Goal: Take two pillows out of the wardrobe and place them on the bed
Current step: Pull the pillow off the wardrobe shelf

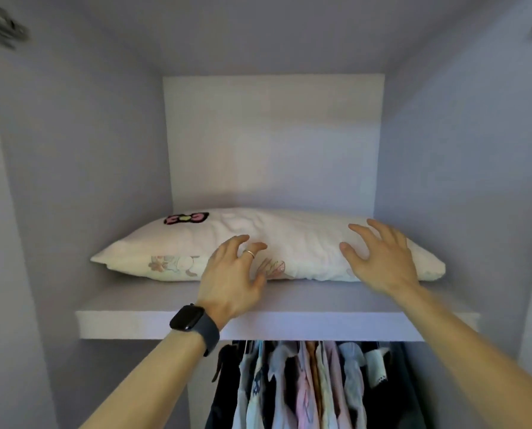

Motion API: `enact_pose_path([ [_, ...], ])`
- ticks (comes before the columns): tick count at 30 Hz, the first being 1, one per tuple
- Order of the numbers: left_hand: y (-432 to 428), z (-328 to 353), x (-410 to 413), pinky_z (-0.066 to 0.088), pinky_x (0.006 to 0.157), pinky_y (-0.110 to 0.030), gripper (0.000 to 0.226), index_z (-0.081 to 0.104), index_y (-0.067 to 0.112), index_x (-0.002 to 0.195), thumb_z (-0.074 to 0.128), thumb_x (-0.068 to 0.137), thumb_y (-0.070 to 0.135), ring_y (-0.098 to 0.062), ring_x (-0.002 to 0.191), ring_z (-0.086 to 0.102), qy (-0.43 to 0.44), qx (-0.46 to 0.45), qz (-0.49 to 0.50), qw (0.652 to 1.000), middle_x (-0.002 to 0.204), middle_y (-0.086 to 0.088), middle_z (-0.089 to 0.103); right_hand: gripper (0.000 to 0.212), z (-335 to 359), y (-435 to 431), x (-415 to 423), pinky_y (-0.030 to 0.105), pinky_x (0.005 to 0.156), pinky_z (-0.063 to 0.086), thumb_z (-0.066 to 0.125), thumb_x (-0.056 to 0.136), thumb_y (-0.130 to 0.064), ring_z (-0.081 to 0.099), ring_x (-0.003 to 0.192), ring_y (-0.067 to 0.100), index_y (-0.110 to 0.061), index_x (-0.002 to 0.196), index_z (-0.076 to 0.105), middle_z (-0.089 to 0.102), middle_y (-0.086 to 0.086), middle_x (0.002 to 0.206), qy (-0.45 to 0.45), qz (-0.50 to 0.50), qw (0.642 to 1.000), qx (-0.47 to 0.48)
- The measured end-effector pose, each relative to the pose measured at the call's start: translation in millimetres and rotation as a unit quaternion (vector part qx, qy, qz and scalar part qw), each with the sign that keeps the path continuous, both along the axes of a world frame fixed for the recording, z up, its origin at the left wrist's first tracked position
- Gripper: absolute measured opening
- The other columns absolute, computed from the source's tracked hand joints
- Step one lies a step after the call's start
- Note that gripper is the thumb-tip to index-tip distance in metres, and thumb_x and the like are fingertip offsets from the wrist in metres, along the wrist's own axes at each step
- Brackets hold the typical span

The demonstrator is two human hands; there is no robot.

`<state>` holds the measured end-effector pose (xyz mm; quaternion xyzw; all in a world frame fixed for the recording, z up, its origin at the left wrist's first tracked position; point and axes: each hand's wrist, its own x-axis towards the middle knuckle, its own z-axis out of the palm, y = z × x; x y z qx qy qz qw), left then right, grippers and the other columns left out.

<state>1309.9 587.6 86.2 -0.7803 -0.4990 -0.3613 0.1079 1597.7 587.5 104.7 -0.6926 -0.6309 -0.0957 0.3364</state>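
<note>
Clothes [304,385]: Nearest you, at the bottom of the view, you see a row of hanging garments in dark, white, pink and pale blue, packed side by side under the shelf.
Watch [193,320]: Your left wrist carries a dark watch on a dark strap, level with the shelf's front edge.
Shelf [134,320]: You see a pale board across the width of the wardrobe, above the clothes. Both your forearms reach over its front edge.
Left hand [230,274]: Your fingers are spread and lightly curved, with a ring [249,253] on one finger. The hand sits at the pillow's front edge, left of centre. You cannot tell whether the fingertips touch the fabric.
Right hand [379,258]: Your fingers are spread wide and your thumb is set apart, over the pillow's right part. Nothing is gripped. Contact cannot be confirmed.
Pillow [304,243]: A cream pillow lies flat on the shelf inside the wardrobe, long side towards you. It has a bow motif [186,217] near its left rear and faint prints along its front edge.
Back panel [274,144]: Furthest from you, a plain pale panel rises behind the pillow.
</note>
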Motion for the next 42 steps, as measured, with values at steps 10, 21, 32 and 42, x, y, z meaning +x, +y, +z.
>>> enact_pose_path([
  [10,106.3,-9.0,41.9,0.012,0.108,-0.062,0.079,0.016,0.049,0.149,0.041,0.079,0.076,-0.026,0.143,0.022,0.148,-0.144,0.079,0.975,0.157,0.009,0.029,0.071,-42.0,55.0,35.0,0.062,0.115,0.006,0.016,0.076,-0.092,0.003,0.149,0.027,-0.067,0.142,0.010,0.002,-0.019,0.163,0.036,-0.096,0.978,-0.182],
  [21,81.2,-21.2,46.7,0.022,0.106,-0.060,0.066,0.033,0.044,0.145,0.043,0.084,0.065,-0.025,0.132,0.036,0.118,-0.123,0.104,0.980,0.137,0.006,0.048,0.069,-27.4,41.5,31.8,0.051,0.106,0.027,0.016,0.084,-0.085,0.032,0.131,0.035,-0.049,0.140,0.034,0.036,0.005,0.147,-0.046,-0.136,0.975,-0.171],
  [32,9.1,-36.7,24.0,0.021,0.107,-0.052,0.061,0.049,0.038,0.136,0.022,0.081,0.042,-0.021,0.129,0.036,-0.036,-0.138,0.069,0.987,0.142,0.008,0.053,0.046,-69.4,-64.3,4.6,0.044,0.080,0.045,0.024,0.100,-0.058,0.050,0.098,0.033,-0.035,0.130,0.050,0.056,0.007,0.107,-0.086,-0.073,0.994,-0.002],
  [42,-77.3,-72.6,-1.8,0.018,0.117,-0.049,0.060,0.049,0.039,0.138,0.022,0.085,0.052,-0.027,0.145,0.019,-0.268,-0.109,0.081,0.954,0.159,-0.001,0.029,0.033,-154.7,-172.4,-88.8,0.039,0.048,0.046,0.028,0.102,-0.046,0.056,0.070,0.025,-0.028,0.106,0.055,0.057,-0.002,0.081,0.043,0.058,0.991,0.113],
])
